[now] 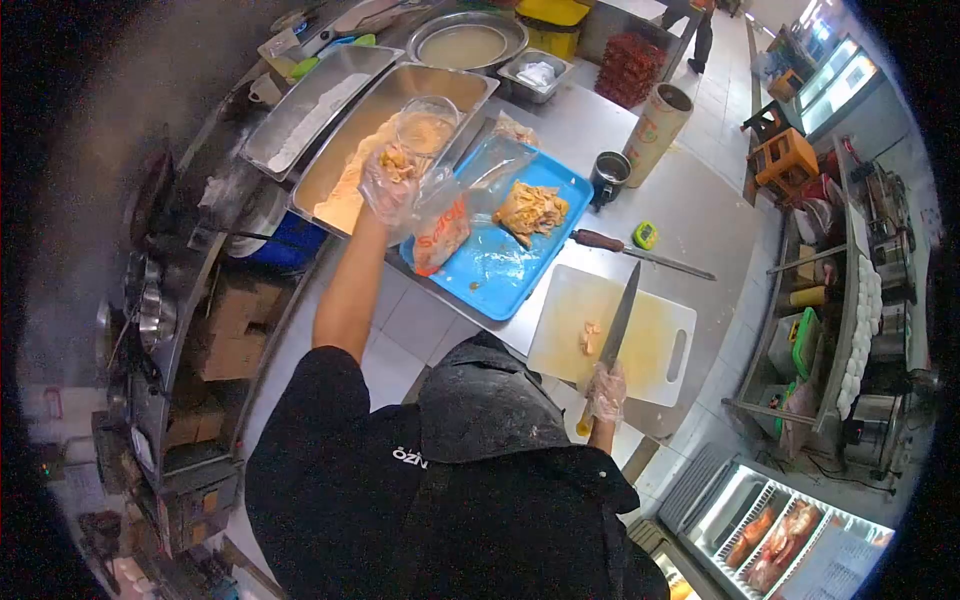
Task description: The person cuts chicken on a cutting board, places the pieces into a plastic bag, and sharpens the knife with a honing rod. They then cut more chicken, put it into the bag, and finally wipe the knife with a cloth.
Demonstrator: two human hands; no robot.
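My left hand (385, 190), in a clear plastic glove, holds chopped meat (397, 163) over the near side of a steel pan (478, 88) of orange-tan powder. A clear round container (428, 122) sits in that pan, just beyond the hand. My right hand (606, 392), also gloved, grips a long kitchen knife (622, 318), its blade over a white cutting board (560, 335). Small meat bits (590, 337) lie on the board. On a blue tray (500, 290) between the hands are a pile of chopped meat (532, 210) and a clear plastic bag with orange print (440, 232).
A second steel pan (285, 150) holds white powder. Past the board lie a sharpening steel (600, 240) and a green timer (645, 235). A dark metal cup (610, 175) and a tall roll (660, 125) stand behind. Shelving (850, 250) flanks the right.
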